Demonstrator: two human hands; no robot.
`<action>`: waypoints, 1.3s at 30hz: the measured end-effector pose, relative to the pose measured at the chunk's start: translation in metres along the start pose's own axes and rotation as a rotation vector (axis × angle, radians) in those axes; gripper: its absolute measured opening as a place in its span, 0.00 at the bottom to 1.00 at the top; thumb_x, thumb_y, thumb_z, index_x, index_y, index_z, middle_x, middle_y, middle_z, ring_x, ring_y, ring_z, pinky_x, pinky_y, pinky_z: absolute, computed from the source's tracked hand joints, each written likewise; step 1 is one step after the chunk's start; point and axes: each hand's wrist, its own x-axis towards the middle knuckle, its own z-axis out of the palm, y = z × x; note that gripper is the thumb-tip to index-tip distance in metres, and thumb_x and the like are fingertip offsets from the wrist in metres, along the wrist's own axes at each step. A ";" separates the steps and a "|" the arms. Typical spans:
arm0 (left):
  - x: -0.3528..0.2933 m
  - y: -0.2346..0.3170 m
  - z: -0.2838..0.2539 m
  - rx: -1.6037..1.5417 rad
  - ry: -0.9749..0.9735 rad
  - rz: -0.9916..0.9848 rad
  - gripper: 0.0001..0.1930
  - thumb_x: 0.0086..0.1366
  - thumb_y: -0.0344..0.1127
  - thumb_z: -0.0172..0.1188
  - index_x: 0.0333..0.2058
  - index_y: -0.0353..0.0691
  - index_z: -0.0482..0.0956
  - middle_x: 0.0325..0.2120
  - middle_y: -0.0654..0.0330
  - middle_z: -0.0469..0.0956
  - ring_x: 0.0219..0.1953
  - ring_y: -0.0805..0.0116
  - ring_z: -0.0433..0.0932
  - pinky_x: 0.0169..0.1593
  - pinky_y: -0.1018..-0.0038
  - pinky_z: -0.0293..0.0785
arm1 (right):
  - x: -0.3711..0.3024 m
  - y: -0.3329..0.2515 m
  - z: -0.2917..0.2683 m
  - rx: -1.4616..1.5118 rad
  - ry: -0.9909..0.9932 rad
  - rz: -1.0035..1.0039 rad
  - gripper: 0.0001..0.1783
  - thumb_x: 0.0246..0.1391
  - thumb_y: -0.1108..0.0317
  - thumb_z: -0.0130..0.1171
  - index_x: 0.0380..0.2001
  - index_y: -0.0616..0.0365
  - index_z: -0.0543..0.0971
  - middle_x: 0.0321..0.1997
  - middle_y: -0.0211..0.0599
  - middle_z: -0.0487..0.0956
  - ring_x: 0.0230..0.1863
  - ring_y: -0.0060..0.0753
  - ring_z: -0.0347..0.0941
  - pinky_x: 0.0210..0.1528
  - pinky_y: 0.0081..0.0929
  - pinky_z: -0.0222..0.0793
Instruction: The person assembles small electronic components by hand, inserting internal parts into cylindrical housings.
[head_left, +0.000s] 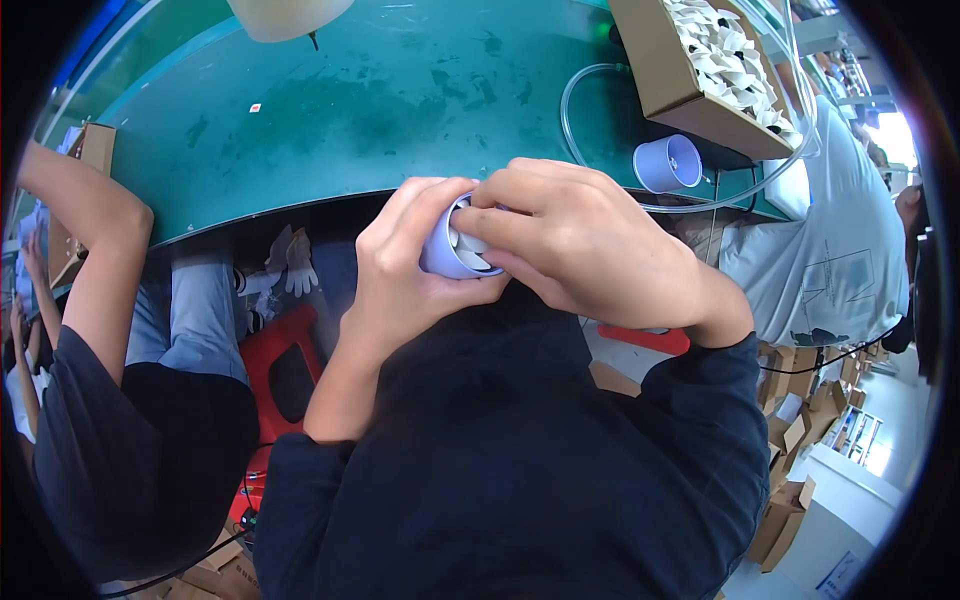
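Note:
My left hand (398, 255) is wrapped round a small lavender cup-shaped housing (438, 252), held tilted in front of my chest by the bench edge. Inside its mouth sits a white bladed part (468, 246), which looks like a small fan wheel. The bent fingers of my right hand (565, 232) reach over the rim and close on this part; their tips partly hide it. A second lavender housing (660, 166) lies on its side on the bench to the right, away from both hands.
An open cardboard box (665, 75) full of white bladed pieces stands at the bench's far right. A clear hose (568, 105) curves across the green bench (380, 110). A pale round object (285, 15) hangs over the far edge. Co-workers sit on my left and right.

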 end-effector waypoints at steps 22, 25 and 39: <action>0.008 -0.004 -0.012 -0.234 -0.326 -0.081 0.26 0.32 0.32 0.74 0.35 0.33 0.77 0.30 0.55 0.78 0.31 0.63 0.78 0.36 0.74 0.74 | -0.007 -0.002 0.001 0.101 -0.089 -0.095 0.20 0.31 0.79 0.60 0.35 0.63 0.75 0.35 0.40 0.72 0.33 0.40 0.70 0.33 0.32 0.68; 0.008 -0.008 -0.014 -0.324 -0.418 -0.121 0.25 0.33 0.34 0.74 0.34 0.33 0.78 0.27 0.56 0.78 0.28 0.66 0.78 0.34 0.76 0.74 | -0.007 -0.002 -0.001 0.130 -0.127 -0.120 0.21 0.30 0.79 0.60 0.35 0.64 0.75 0.35 0.40 0.72 0.32 0.40 0.70 0.32 0.32 0.69; 0.016 -0.022 -0.022 -0.736 -0.878 -0.216 0.23 0.35 0.38 0.74 0.31 0.33 0.78 0.21 0.59 0.78 0.24 0.74 0.78 0.30 0.80 0.73 | -0.010 -0.002 0.009 0.214 -0.094 -0.338 0.18 0.35 0.75 0.59 0.35 0.66 0.75 0.31 0.40 0.71 0.27 0.37 0.69 0.28 0.30 0.68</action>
